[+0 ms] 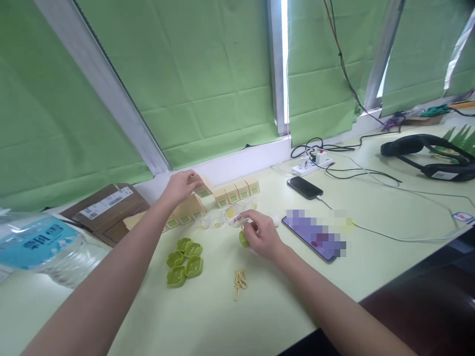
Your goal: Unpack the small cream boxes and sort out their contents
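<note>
My left hand (181,185) is closed on the top of a small beige box (204,191) with a green-edged window, at the back of the table. To its left stand several similar boxes (184,217), and more boxes (233,196) line up to its right. My right hand (262,234) pinches a small green plastic piece (244,239), partly hidden by the fingers. Just behind it lie clear plastic packs (218,219) with yellow spots. Nearer to me are several green flower-shaped cups (193,266) and a small bunch of yellow loops (239,283).
At left are an opened brown carton (106,210) and a clear plastic bag with a blue label (44,242). Two phones, one black (305,188) and one lit (309,238), lie at right with cables. Behind them sits a white power strip (313,166); a black headset (432,155) is far right.
</note>
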Demonstrator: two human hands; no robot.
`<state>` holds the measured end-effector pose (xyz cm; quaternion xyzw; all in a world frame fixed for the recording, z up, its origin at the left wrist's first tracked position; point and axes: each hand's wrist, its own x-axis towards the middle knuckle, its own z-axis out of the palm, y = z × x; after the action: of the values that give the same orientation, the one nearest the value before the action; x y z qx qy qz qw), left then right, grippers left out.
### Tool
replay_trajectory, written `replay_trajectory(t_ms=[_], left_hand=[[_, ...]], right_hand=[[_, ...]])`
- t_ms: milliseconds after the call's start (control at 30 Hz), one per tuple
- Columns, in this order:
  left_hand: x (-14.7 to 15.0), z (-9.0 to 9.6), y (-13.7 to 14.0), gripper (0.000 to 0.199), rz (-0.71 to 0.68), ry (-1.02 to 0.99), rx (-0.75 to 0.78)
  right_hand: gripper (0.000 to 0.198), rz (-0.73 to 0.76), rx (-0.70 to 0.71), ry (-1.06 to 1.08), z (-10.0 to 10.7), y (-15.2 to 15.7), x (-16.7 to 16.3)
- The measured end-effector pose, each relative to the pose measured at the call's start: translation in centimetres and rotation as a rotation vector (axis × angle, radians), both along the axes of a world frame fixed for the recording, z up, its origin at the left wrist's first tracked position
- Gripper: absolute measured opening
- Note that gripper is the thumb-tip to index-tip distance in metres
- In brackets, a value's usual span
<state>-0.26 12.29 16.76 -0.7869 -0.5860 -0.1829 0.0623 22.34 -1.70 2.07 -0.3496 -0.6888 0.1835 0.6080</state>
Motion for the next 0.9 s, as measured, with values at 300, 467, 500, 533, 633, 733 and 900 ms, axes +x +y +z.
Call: replay_trajectory(t_ms=[300,467,500,533,633,733,900], left_hand=[[-0.5,-1.2,3.1,0.028,0.007,0.172,-0.061],[-0.6,-1.8,3.9,0.032,0.013,0.192,-0.091],[-0.5,-2.0,4.0,0.032,0.014,0.197,-0.097],[-0.5,-2.1,4.0,0.033,0.016,0.201,-0.106],[-0.2,-2.6,4.0,0.034,0.021,0.214,-0.133],[0.1,-3.3,3.8,0.033,0.032,0.231,-0.158],[0.5,-4.6,3.1,0.035,0.060,0.259,-0.151]], right_hand=[[0.026,-0.005,-0.001,0.000,-0.2,0.1,0.1],[0.026,-0.003,0.002,-0.015,-0.1,0.0,0.1],[0.026,0.000,0.006,-0.015,0.0,0.0,0.1],[0.026,0.001,0.009,-0.015,0.0,0.0,0.1],[0.026,0.002,0.008,-0.012,0.0,0.0,0.1],[0.026,0.000,0.005,-0.012,0.0,0.0,0.1],[0.025,0.004,0.008,-0.014,-0.2,0.2,0.1]])
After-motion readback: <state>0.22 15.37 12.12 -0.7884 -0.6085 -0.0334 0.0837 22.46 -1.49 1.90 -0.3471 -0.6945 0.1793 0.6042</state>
